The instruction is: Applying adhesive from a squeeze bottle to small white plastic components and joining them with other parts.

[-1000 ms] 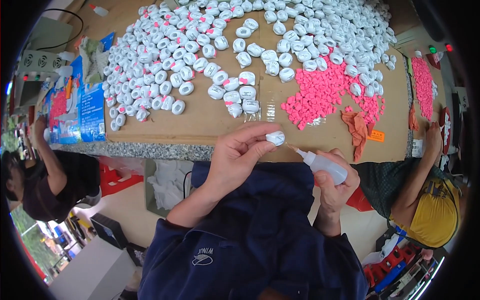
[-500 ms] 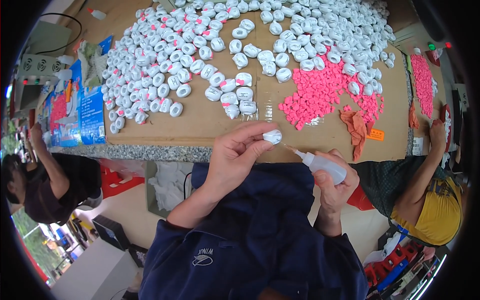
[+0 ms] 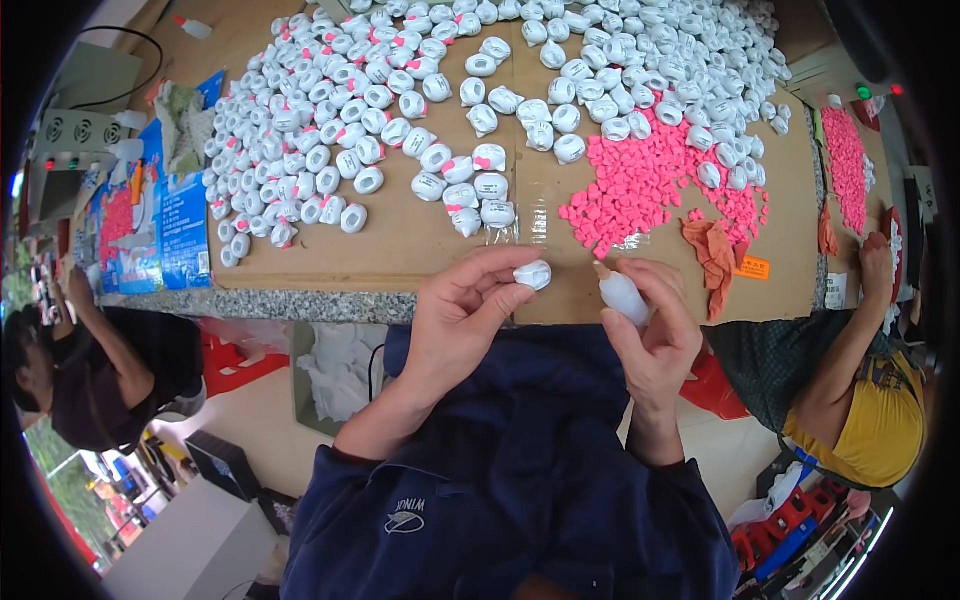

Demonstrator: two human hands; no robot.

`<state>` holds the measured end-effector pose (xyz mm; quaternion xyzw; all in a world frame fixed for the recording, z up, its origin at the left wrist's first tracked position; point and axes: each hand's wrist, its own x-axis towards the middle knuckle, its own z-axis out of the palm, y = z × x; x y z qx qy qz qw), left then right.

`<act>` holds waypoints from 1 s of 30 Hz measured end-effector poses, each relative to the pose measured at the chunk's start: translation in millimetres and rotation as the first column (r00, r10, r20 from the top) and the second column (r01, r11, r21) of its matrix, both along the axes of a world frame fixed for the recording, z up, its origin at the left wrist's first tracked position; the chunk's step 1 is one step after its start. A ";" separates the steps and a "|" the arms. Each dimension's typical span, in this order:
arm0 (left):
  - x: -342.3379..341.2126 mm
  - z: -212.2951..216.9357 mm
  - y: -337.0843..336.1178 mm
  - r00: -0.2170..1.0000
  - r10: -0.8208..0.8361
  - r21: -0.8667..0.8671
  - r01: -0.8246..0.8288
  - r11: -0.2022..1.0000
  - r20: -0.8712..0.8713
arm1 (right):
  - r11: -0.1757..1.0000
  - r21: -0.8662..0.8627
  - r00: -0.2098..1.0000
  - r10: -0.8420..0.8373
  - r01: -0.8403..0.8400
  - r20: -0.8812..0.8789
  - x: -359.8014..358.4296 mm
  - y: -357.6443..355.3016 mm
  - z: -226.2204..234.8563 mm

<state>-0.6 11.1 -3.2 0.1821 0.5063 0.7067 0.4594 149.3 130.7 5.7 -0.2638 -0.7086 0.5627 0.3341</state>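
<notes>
My left hand (image 3: 450,318) pinches a small rounded white plastic piece (image 3: 533,275) between thumb and fingertips, just over the table's near edge. To the right, my right hand (image 3: 662,350) is closed around a translucent squeeze bottle (image 3: 624,298). The bottle's narrow brownish tip points up and away from me, apart from the white piece. Beyond the bottle lies a heap of small pink pieces (image 3: 622,190). Several white pieces (image 3: 495,212) like the held one sit on the cardboard beyond my left hand, one with a pink piece on it.
White pieces with pink bits (image 3: 300,140) spread over the left; a dense white pile (image 3: 650,50) fills the far right. A crumpled orange cloth (image 3: 710,258) lies near the right front edge. Blue packaging (image 3: 183,235) is at left. Co-workers sit left (image 3: 90,380) and right (image 3: 850,420).
The bottle's tip has left the white piece and swung upward to point away from me. My right thumb and index finger have extended past the bottle. The left hand has shifted slightly left.
</notes>
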 end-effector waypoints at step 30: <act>16.8 9.6 -3.8 0.988 -0.138 -0.047 0.141 0.989 0.064 | 0.887 0.462 0.956 -0.145 0.011 0.256 2.9 2.2 21.4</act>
